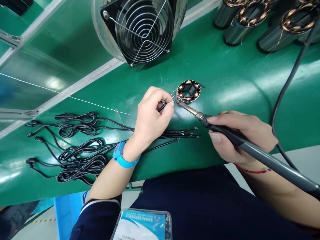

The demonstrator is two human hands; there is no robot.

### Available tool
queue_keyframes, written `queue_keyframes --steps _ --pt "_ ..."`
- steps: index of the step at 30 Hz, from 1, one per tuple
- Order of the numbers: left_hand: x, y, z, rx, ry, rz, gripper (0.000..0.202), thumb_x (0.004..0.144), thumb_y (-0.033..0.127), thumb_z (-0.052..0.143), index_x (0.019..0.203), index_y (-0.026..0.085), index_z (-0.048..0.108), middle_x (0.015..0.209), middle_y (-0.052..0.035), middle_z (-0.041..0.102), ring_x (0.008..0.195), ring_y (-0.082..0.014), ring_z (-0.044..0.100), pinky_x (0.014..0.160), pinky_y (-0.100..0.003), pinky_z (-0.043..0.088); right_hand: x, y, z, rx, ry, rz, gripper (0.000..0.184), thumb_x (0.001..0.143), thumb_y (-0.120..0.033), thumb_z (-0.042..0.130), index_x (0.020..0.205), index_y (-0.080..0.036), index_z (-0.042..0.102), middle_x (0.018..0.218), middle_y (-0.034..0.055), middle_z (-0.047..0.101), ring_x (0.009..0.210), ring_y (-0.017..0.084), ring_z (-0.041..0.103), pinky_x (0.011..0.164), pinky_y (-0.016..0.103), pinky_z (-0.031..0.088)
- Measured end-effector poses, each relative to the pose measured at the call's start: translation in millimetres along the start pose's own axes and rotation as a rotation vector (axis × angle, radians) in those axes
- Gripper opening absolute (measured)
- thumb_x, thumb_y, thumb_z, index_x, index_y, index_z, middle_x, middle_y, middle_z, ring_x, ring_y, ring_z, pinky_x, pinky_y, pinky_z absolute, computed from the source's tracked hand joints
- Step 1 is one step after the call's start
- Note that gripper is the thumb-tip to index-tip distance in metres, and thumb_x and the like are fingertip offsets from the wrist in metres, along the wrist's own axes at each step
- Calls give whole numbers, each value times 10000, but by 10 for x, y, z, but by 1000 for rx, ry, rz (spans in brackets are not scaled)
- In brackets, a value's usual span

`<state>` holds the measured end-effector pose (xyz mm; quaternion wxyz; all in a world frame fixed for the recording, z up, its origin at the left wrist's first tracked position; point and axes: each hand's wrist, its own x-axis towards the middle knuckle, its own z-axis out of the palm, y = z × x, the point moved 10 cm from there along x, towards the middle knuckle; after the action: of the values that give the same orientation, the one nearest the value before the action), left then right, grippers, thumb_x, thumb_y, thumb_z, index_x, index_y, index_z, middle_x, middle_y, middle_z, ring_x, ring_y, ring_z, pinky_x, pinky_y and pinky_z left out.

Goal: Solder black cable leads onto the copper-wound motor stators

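A small stator (188, 90) with copper windings lies on the green work surface (237, 83). My left hand (152, 116), a blue strap on its wrist, is closed in a pinch on a thin black wire (162, 106), holding its end at the stator's left edge. My right hand (240, 136) is wrapped round the grey handle of a soldering iron (225, 130). The iron's metal tip (180, 102) touches the spot where the wire end meets the stator's leads.
Several bundled black wires (77, 146) lie to the left, stripped ends (190, 133) reaching under my hands. A caged fan (142, 28) stands at the back. Larger wound stators (252, 16) sit back right. The iron's black cord (287, 86) crosses the right side.
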<state>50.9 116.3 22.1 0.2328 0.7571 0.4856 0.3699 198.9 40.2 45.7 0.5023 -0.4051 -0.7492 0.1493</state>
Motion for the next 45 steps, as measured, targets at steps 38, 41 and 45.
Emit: queue_keyframes --steps 38,41,45 --pt "19 39 -35 -92 19 36 168 758 32 540 716 193 516 746 5 546 723 -118 515 657 -257 429 432 324 343 -84 -176 66 422 882 -168 561 1275 -281 456 954 12 719 984 248 654 850 443 506" --pt "20 -164 10 -233 -60 -157 196 750 63 572 877 207 534 832 15 570 608 -72 481 589 -233 422 432 378 352 -105 -164 98 441 876 -186 559 1287 -305 452 1013 19 718 1000 262 645 849 461 502" --pt "-95 -450 219 -468 -341 -576 121 765 200 627 834 197 528 661 41 534 459 -51 431 426 -195 328 420 434 483 -162 -238 57 474 830 -191 586 1287 -243 473 1151 73 689 1086 302 609 889 498 472"
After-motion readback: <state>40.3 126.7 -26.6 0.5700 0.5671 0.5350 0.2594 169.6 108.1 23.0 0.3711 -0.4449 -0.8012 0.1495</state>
